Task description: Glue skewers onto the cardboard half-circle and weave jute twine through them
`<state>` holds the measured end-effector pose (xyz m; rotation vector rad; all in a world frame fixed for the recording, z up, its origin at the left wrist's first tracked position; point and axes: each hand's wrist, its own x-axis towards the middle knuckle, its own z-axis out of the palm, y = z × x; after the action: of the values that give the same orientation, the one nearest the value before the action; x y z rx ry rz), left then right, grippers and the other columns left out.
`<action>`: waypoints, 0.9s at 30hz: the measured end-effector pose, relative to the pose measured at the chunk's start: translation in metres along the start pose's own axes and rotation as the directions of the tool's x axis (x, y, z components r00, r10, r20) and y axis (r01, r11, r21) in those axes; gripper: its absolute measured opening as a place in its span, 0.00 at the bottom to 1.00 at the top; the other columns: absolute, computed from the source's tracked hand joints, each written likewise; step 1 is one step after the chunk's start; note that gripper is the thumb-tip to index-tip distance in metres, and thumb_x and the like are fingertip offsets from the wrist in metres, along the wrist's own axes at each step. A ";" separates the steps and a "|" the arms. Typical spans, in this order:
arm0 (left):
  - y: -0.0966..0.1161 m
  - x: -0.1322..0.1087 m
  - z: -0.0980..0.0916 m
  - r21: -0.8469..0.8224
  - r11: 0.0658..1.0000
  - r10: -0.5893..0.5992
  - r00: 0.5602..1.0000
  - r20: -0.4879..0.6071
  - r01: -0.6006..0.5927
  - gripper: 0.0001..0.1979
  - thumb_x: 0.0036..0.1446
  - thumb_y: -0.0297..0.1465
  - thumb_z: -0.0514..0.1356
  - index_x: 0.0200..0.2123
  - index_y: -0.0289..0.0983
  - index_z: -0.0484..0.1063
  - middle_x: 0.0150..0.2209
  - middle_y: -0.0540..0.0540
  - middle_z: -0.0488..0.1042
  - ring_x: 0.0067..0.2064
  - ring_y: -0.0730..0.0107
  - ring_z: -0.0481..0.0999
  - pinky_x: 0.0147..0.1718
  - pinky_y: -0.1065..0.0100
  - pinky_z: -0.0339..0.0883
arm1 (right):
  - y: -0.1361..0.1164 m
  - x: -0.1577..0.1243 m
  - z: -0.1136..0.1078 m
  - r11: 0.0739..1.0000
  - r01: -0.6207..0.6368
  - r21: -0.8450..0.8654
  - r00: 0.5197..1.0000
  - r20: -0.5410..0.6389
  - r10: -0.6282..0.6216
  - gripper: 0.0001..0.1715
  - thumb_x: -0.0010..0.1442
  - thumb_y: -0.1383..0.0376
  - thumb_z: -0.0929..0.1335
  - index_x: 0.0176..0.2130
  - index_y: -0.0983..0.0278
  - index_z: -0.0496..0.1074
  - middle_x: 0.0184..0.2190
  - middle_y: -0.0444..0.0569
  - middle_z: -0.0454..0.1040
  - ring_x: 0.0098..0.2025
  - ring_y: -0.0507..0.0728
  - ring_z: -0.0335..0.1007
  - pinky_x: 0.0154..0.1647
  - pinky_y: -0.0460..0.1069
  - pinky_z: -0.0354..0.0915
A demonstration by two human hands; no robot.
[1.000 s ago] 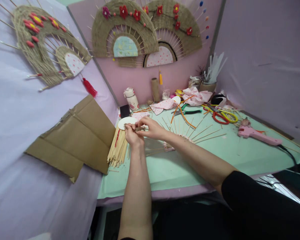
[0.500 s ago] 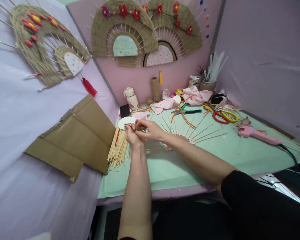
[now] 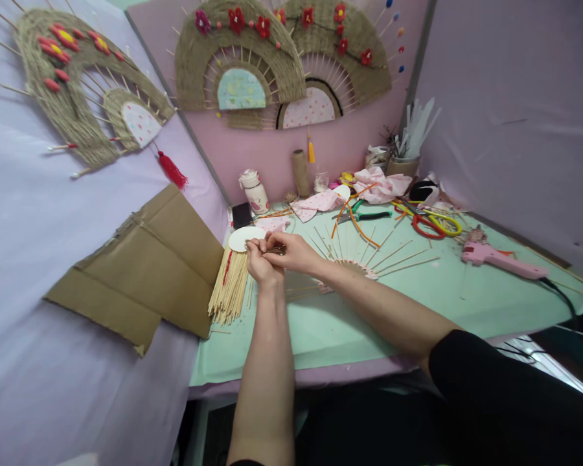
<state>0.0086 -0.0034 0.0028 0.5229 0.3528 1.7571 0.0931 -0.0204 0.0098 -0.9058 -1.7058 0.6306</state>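
My left hand [image 3: 263, 266] and my right hand [image 3: 295, 254] meet above the left part of the table, fingers closed and touching. Between them is a small bundle of brown twine [image 3: 277, 250], mostly covered by the fingers. Just behind my left hand is a white oval disc [image 3: 245, 239] at the top of a bundle of thin wooden sticks [image 3: 227, 294]. To the right, partly under my right forearm, a fan frame of spread sticks [image 3: 354, 266] lies on the table.
Brown cardboard [image 3: 150, 272] leans at the left. Pliers [image 3: 366, 216], red-handled scissors [image 3: 427, 226] and a pink glue gun [image 3: 502, 259] lie right of the hands. At the back stand a white bottle [image 3: 254, 192] and a cardboard tube [image 3: 300, 173]. Finished fans [image 3: 240, 39] hang on the walls.
Both hands have shifted very slightly to the right, and the fingers have moved a little around the twine. Less of the twine shows now. The things on the table stay put.
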 end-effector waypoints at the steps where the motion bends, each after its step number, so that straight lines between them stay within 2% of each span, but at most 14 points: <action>1: 0.000 -0.001 0.001 -0.008 1.000 -0.004 1.000 -0.002 0.004 0.18 0.67 0.32 0.47 0.23 0.36 0.59 0.20 0.55 0.56 0.27 0.76 0.69 0.47 0.67 0.62 | 0.001 0.000 0.000 1.000 -0.013 0.000 1.000 -0.005 0.013 0.07 0.53 0.63 0.69 0.31 0.65 0.70 0.30 0.45 0.73 0.32 0.51 0.67 0.36 0.45 0.60; 6: -0.001 -0.003 0.004 -0.038 0.997 -0.066 0.997 -0.027 0.065 0.19 0.68 0.33 0.46 0.23 0.36 0.58 0.20 0.54 0.56 0.30 0.73 0.71 0.45 0.66 0.64 | 0.005 -0.002 0.001 0.999 -0.037 -0.032 0.999 -0.041 0.036 0.04 0.54 0.65 0.68 0.31 0.65 0.71 0.31 0.45 0.75 0.33 0.52 0.69 0.37 0.46 0.61; 10: 0.000 -0.002 0.006 -0.028 0.992 -0.127 0.990 -0.058 0.125 0.19 0.68 0.32 0.46 0.23 0.36 0.59 0.20 0.54 0.58 0.26 0.76 0.67 0.42 0.68 0.64 | 0.010 0.000 0.001 0.997 -0.077 -0.011 0.995 -0.072 0.076 0.03 0.53 0.67 0.68 0.30 0.64 0.72 0.29 0.45 0.75 0.32 0.51 0.69 0.36 0.46 0.62; 13: 0.002 -0.003 0.009 0.031 0.973 -0.228 0.972 -0.053 0.230 0.17 0.67 0.33 0.48 0.27 0.36 0.66 0.25 0.51 0.68 0.31 0.75 0.71 0.43 0.68 0.63 | 0.015 0.005 -0.004 0.967 -0.195 0.162 0.971 -0.107 0.214 0.05 0.48 0.66 0.71 0.26 0.65 0.70 0.27 0.45 0.74 0.31 0.51 0.69 0.34 0.46 0.62; 15: 0.005 -0.004 0.010 0.111 0.942 -0.316 0.948 -0.022 0.317 0.13 0.66 0.35 0.50 0.33 0.37 0.71 0.34 0.48 0.74 0.39 0.71 0.74 0.45 0.67 0.63 | 0.017 0.010 -0.011 0.891 -0.288 0.352 0.941 -0.070 0.332 0.10 0.43 0.65 0.73 0.24 0.65 0.68 0.24 0.44 0.73 0.27 0.51 0.68 0.29 0.45 0.62; 18: 0.008 -0.005 0.009 0.219 0.908 -0.371 0.929 0.017 0.358 0.10 0.63 0.37 0.55 0.39 0.40 0.74 0.45 0.45 0.76 0.47 0.68 0.73 0.44 0.67 0.62 | 0.018 0.015 -0.022 0.762 -0.357 0.540 0.909 0.014 0.417 0.14 0.39 0.64 0.75 0.23 0.65 0.67 0.20 0.42 0.72 0.23 0.49 0.66 0.25 0.44 0.59; 21: 0.006 -0.004 0.004 0.271 0.900 -0.359 0.933 0.019 0.341 0.07 0.59 0.34 0.61 0.38 0.40 0.76 0.46 0.45 0.76 0.45 0.71 0.73 0.42 0.70 0.61 | 0.017 0.016 -0.030 0.702 -0.386 0.599 0.899 0.073 0.432 0.15 0.38 0.64 0.76 0.22 0.66 0.68 0.20 0.43 0.72 0.23 0.48 0.65 0.24 0.43 0.58; 27: 0.000 0.000 -0.002 0.369 0.886 -0.296 0.955 -0.012 0.280 0.07 0.50 0.28 0.68 0.36 0.39 0.77 0.32 0.51 0.75 0.29 0.81 0.68 0.29 0.75 0.53 | 0.018 0.013 -0.031 0.661 -0.419 0.622 0.895 0.162 0.415 0.16 0.38 0.63 0.77 0.21 0.66 0.68 0.16 0.41 0.69 0.20 0.46 0.61 0.22 0.43 0.56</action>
<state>0.0079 -0.0033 0.0009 0.7358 0.7007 1.3913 0.1250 0.0001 0.0123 -0.7762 -1.1258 1.4364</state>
